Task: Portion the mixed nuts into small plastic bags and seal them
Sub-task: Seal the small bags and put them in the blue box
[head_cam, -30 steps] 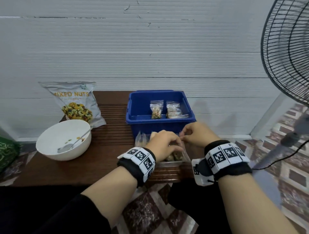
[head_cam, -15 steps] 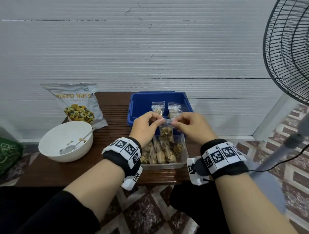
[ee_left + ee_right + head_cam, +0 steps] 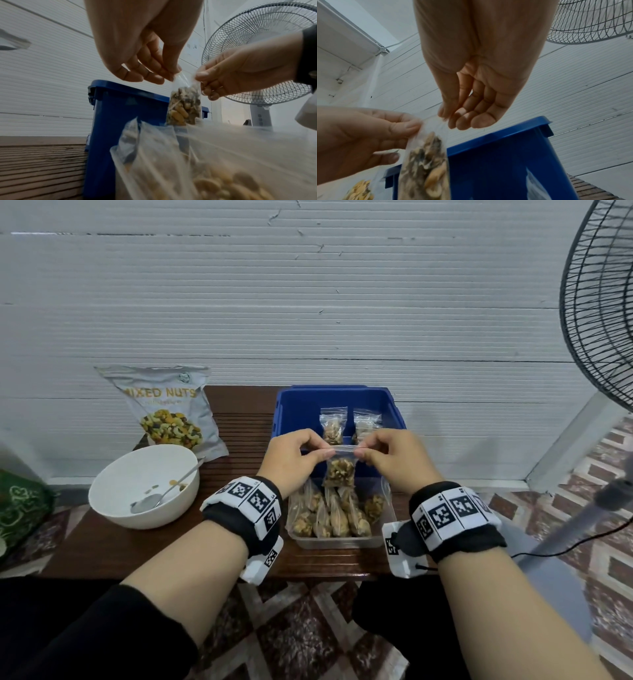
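A small clear bag of mixed nuts [image 3: 339, 470] [image 3: 184, 106] [image 3: 426, 165] hangs in the air above a clear plastic tub [image 3: 337, 539] holding several more filled bags. My left hand [image 3: 296, 455] [image 3: 150, 73] pinches the bag's top left corner, and my right hand [image 3: 387, 455] [image 3: 464, 120] pinches its top right corner. The top strip is stretched between both hands. Behind it stands a blue bin [image 3: 301, 409] [image 3: 120, 108] [image 3: 505, 155] with two filled bags [image 3: 349, 426] inside.
A MIXED NUTS pouch [image 3: 168, 412] leans on the wall at the back left. In front of it sits a white bowl [image 3: 113, 491] with a spoon [image 3: 161, 494]. A standing fan [image 3: 603, 313] is at the right. The wooden table edge [image 3: 205, 570] is near me.
Both hands rose from the clear tub with one nut bag and now hold it by its top corners, slightly higher and more stretched than half a second ago.
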Motion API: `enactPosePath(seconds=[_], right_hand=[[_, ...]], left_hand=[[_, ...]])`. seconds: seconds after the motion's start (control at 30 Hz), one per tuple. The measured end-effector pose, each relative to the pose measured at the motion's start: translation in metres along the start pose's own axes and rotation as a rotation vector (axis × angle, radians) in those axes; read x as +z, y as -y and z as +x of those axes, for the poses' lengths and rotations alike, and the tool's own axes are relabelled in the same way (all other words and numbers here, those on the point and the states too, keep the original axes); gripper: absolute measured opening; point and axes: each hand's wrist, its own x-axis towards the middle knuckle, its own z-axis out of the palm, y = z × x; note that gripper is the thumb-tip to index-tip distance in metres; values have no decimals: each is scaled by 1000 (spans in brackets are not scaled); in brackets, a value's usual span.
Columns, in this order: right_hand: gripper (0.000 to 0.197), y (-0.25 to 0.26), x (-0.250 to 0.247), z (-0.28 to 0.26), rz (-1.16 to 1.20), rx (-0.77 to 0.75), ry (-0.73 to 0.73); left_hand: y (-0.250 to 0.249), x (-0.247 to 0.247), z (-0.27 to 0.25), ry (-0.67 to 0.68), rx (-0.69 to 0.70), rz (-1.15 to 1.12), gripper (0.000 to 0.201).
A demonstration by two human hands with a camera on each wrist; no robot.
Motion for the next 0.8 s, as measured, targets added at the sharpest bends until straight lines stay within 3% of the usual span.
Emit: enactPosePath(seconds=[0.17,0.33,0.6,0.8], right_hand=[[13,1,3,3,-75,-23,-16],[9,3,4,3,-50,-56,-3],[10,12,9,1,-78,-113,6],[16,11,4,3,-116,-75,54]], left_hand=[[2,1,1,39,15,-11,15],[7,4,0,41,53,-71,6],[4,5,1,54,110,18,2],[3,6,-2,42,33,-27,11]])
